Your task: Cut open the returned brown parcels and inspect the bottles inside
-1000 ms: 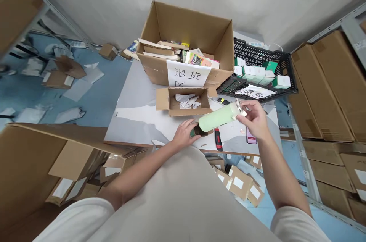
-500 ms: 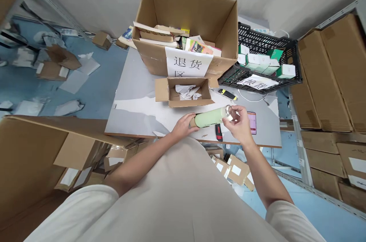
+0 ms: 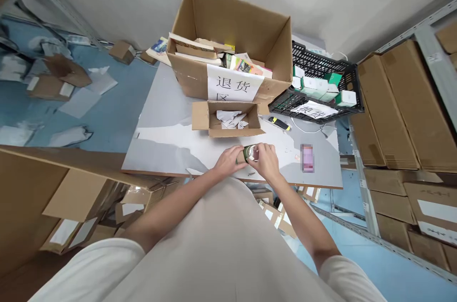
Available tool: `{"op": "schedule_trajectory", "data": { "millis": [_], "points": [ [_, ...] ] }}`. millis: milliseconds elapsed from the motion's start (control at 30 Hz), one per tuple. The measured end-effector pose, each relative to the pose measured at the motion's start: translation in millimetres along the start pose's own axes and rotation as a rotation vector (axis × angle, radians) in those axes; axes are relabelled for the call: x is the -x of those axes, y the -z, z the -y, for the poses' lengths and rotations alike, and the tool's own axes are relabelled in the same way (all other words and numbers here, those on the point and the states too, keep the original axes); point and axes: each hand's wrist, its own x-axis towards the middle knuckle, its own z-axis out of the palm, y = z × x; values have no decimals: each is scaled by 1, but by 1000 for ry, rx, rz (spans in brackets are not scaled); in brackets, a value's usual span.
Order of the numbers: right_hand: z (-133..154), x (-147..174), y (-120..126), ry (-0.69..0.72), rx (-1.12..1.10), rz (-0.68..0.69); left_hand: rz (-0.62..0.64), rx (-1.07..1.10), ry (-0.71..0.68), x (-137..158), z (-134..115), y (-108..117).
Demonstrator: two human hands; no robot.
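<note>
At the front edge of the table, my left hand (image 3: pixel 227 161) is closed around a small brown and dark green box (image 3: pixel 241 156). A bottle (image 3: pixel 251 152) sits mostly inside that box, and only its shiny end shows at the right opening. The fingers of my right hand (image 3: pixel 267 161) are closed on this end. Just behind my hands stands an open small cardboard box (image 3: pixel 235 133) with crumpled white paper (image 3: pixel 230 118) inside.
A large carton (image 3: pixel 193 75) of books stands at the back, beside a black crate (image 3: pixel 352 102) with green-and-white boxes. A yellow-and-black cutter (image 3: pixel 279 123) and a phone (image 3: pixel 307 158) lie to the right. Cartons (image 3: pixel 400 111) fill the right shelf.
The pale green bottle has slid left into the box, so its body is now hidden. My right hand has moved left with it, and the red cutter is out of sight.
</note>
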Motion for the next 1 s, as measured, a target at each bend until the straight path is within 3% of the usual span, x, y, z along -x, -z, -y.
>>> {"op": "schedule_trajectory", "data": {
  "millis": [167, 267, 400, 467, 533, 600, 700, 867, 1000],
  "points": [
    [11, -20, -24, -2, 142, 180, 26, 8, 35, 1, 4, -2],
    [9, -22, -20, 32, 124, 207, 48, 44, 33, -1, 3, 2],
    [-11, -9, -3, 236, -114, 155, 41, 123, 77, -6, 2, 14],
    [-26, 2, -3, 156, -258, -20, 36, 175, 109, -9, 3, 17],
    [-38, 13, -13, -30, -413, -165, -4, 259, 159, -9, 3, 15],
    [-45, 21, -31, -156, -596, -173, -74, 391, 223, -6, 4, 7],
    [-43, 30, -59, -139, -726, -111, -146, 515, 269, 7, 4, -5],
    [-37, 39, -74, 26, -623, -151, -15, 191, 70, 22, 5, -1],
    [-49, 36, -70, 214, -556, -91, 122, -15, -25, 9, 2, 8]
  ]
}}
